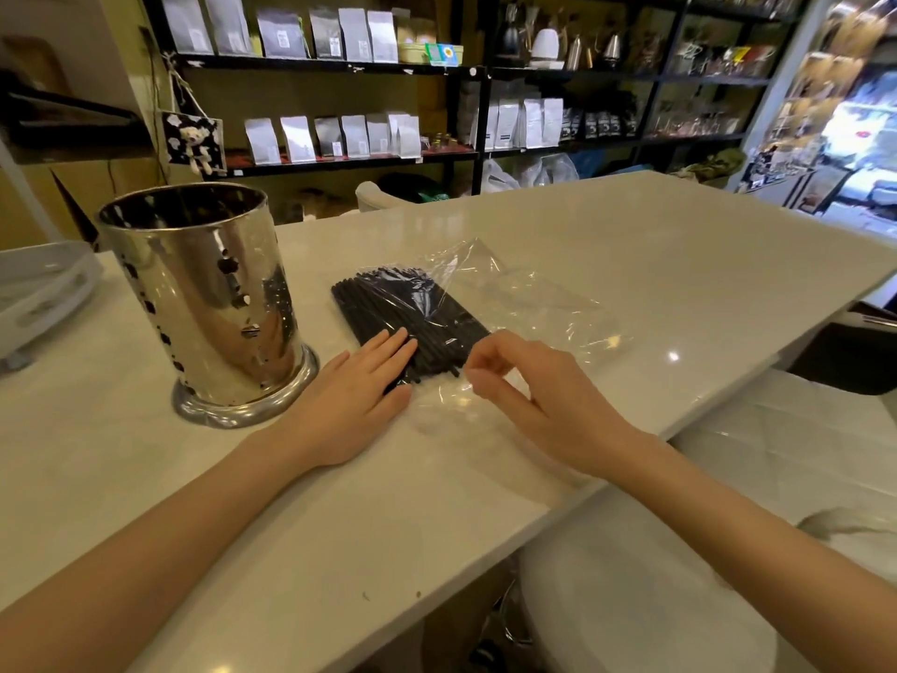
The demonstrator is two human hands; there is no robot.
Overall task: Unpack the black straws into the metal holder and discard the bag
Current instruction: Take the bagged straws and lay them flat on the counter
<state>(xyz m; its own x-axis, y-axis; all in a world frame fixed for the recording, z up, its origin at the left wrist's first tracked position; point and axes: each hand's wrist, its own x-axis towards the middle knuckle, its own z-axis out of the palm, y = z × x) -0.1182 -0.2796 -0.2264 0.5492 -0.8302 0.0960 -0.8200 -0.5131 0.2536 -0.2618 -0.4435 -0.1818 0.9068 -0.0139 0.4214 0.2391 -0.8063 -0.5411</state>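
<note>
A bundle of black straws (412,308) lies on the white counter inside a clear plastic bag (534,303). The loose bag film spreads out to the right of the bundle. My left hand (359,391) rests flat, fingers spread, on the near end of the straws. My right hand (529,386) hovers at the bag's near right edge, thumb and fingers pinched on the clear film. A shiny perforated metal holder (208,303) stands upright to the left of the straws; no straws show above its rim.
A white tray (43,289) sits at the counter's far left edge. The white counter (679,255) runs back and right, its front edge cutting diagonally. A white stool (631,599) stands below. Dark shelves with bags line the back wall.
</note>
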